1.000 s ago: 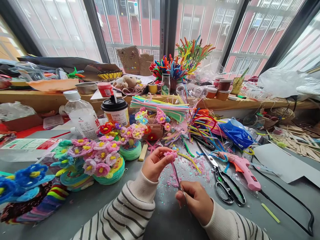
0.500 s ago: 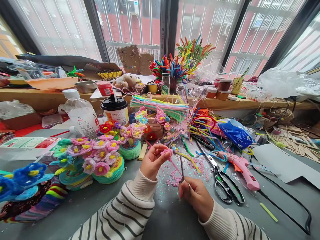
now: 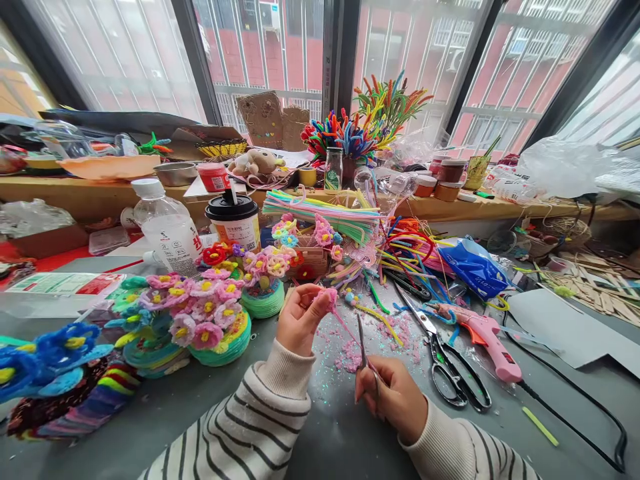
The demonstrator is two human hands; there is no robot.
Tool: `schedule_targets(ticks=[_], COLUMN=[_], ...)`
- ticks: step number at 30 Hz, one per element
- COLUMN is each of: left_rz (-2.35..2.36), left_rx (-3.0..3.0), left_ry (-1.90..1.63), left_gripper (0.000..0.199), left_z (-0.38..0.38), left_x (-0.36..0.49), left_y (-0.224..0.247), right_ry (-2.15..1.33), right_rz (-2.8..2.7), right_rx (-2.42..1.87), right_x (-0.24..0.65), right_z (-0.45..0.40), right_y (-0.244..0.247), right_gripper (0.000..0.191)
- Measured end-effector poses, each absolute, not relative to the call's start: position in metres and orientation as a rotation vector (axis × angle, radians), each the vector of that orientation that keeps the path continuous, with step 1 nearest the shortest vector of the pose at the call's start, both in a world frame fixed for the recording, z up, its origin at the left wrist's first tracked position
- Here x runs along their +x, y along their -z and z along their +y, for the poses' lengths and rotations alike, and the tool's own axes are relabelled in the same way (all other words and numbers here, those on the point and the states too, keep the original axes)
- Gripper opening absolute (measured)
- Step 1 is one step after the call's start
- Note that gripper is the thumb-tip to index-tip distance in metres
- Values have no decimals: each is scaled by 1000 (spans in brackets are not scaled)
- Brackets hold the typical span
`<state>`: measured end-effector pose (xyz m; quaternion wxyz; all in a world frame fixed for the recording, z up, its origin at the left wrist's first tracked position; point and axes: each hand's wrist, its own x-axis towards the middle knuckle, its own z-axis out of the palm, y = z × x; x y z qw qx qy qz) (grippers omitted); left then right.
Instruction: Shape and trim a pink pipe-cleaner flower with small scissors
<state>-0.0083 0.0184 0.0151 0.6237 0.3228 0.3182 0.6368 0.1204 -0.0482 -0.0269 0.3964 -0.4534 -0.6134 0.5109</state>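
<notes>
Between the thumb and fingers of my left hand (image 3: 301, 320) is a small fuzzy pink piece (image 3: 329, 298), with a thin pink strand (image 3: 346, 327) slanting down from it to the right. My right hand (image 3: 393, 393) is closed around small scissors (image 3: 362, 340), whose blades point up and lie at the strand's lower end. Whether the blades touch the strand is too small to tell. Pink fluff scraps (image 3: 347, 357) are scattered on the grey table (image 3: 335, 440) beneath and behind both hands.
Large scissors (image 3: 437, 350) and a pink glue gun (image 3: 493, 343) with a black cable lie at right. Fuzzy-flower pots (image 3: 223, 343), a bottle (image 3: 167, 230) and a lidded cup (image 3: 233, 223) stand at left. Bundled pastel stems (image 3: 325, 217) lie behind.
My left hand has shifted slightly left with the pink piece. The small scissors are tilted more to the left, with their blades showing more clearly.
</notes>
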Motion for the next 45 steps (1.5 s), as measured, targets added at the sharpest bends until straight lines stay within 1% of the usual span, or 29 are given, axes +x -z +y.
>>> schedule_targets(ticks=[5,12,21,27,29,32,37,41,45], left_rz=[733,755,734,777,799,861,938,957,898], left_rx=[680,631,676,636,623,656,787,821,837], left_ry=[-1502,-1518,-1285,-1379,-1386,-1345,-1257,-1217,-1166], left_gripper=[31,28,34,31,34,40,41,40,35], left_z=[17,15,14,20,21,21,15,14,14], left_x=[-7,-7,-5,-10,-11,-8,-2,-1,-2], left_y=[-16,-21,-21,-20,-19,-17,-17,-17,-16], right_ry=[-1294,-1333,-1317,-1273,-1268,-1226,-1218,-1295,-1446], right_rz=[-1595,-1602,-1608,-1689,-1688,-1616,-1532,-1478,-1353], right_rx=[-1196,-1216,-1154,-1056,-1076,-1165,-1192,-1128,-1076], right_x=[119,118,119,120,120,121,120,117,115], right_z=[-50,-50,-50,-50,-50,-49,-47,-48,-47], right_y=[26,20,24,21,20,19,21,19,19], right_gripper=[54,52,57,61,58,48,31,26,29])
